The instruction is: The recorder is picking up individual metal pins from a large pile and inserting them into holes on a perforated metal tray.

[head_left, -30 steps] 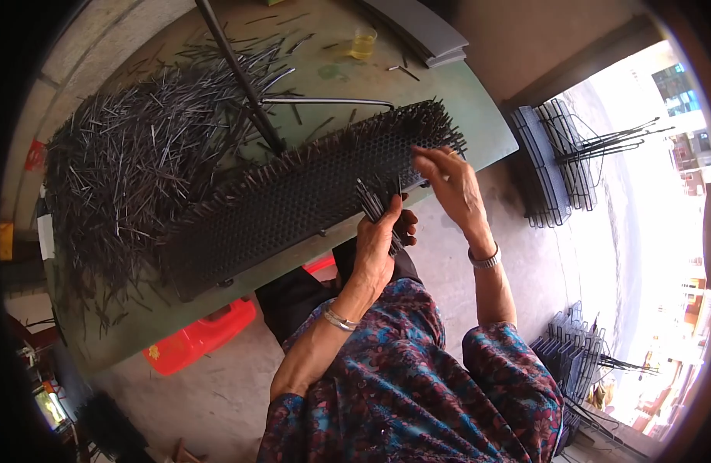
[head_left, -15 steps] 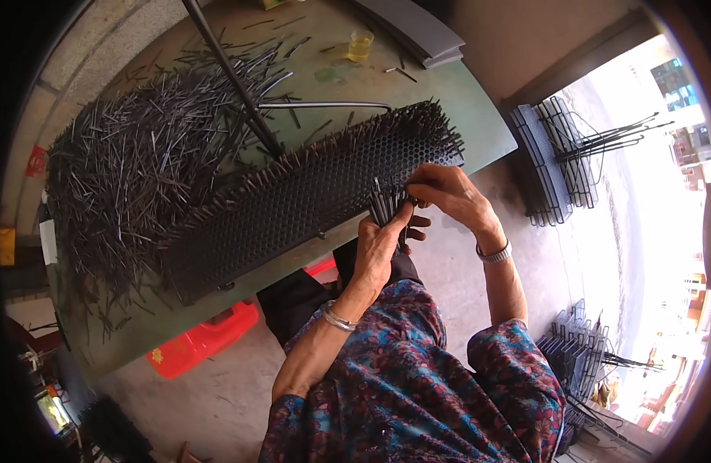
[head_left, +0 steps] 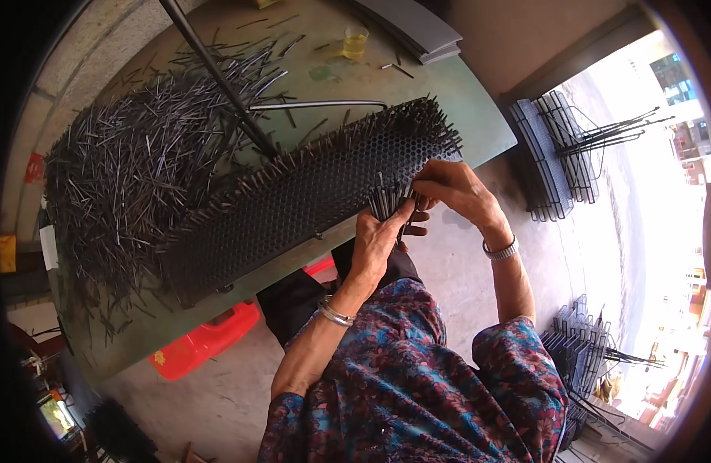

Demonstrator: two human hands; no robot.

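My left hand (head_left: 380,235) is closed round a bundle of thin dark sticks (head_left: 385,199), their ends pointing up past my thumb. Close beside it, my right hand (head_left: 457,189) has its thumb and fingers pinched together at the bundle's right side; what lies between those fingertips is too small to make out. Just beyond both hands stretches a long black panel full of round holes (head_left: 294,197). Rows of dark sticks (head_left: 417,116) stand in its far edge and right end, while the holes nearer me show no sticks.
A large heap of loose dark sticks (head_left: 132,162) covers the left of the green table (head_left: 479,116). A metal pole (head_left: 209,65) rises behind the panel. Farther back stands a cup of yellow liquid (head_left: 355,44). Below the table is a red plastic stool (head_left: 209,339); black racks (head_left: 544,158) stand right.
My right hand has shifted slightly right and stays pinched beside the bundle. The left hand keeps its hold on the sticks. The view has moved a little.
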